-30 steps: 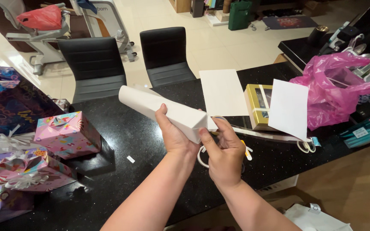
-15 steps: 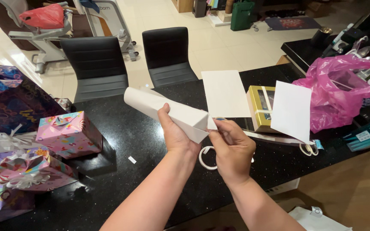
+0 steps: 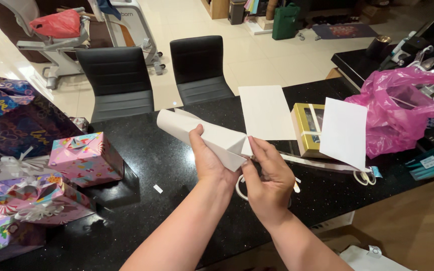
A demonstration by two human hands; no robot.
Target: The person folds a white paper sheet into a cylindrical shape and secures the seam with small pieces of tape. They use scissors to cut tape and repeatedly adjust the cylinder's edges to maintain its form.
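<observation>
Both forearms bare — no sleeves, seemingly no rings or watch.

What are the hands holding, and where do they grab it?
A box wrapped in white paper. The left hand grips its near end from below; the right hand pinches the folded paper flap at that same end.

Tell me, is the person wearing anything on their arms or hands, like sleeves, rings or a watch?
No. Both forearms are bare right up to the picture's bottom edge, with no sleeves showing. The left hand and right hand have no gloves, and no rings, watch or bracelets are visible. The fingernails look short and unpainted.
</observation>
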